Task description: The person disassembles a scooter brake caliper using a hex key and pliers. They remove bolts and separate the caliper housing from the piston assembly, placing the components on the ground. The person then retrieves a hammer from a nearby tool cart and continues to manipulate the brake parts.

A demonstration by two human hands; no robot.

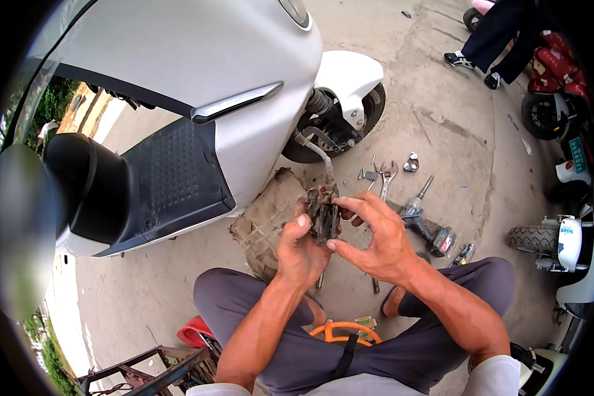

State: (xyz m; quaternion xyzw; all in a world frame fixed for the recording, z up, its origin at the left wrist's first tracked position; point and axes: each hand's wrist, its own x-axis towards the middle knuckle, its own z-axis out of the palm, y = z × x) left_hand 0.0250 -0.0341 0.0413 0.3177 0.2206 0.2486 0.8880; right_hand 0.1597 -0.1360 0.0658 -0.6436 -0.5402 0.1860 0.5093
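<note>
A dirty, dark brake caliper (pixel 323 214) is between my hands, in front of my knees. My left hand (pixel 297 256) wraps its left side and underside, thumb up. My right hand (pixel 380 239) grips it from the right, with the thumb at its lower edge and the fingers near its top. A grimy hose (pixel 327 166) runs from the caliper up toward the front wheel (pixel 374 109) of a silver-white scooter (pixel 257 53). The caliper's inner parts are partly hidden by my fingers.
An adjustable wrench (pixel 387 185), a cordless impact driver (pixel 430 231) and small metal parts lie on the concrete at the right. Crumpled brown cardboard (pixel 252 249) lies under my left hand. A metal tool rack (pixel 158 369) stands lower left. Parked scooters (pixel 567 237) and a person's legs (pixel 498 39) are at the right.
</note>
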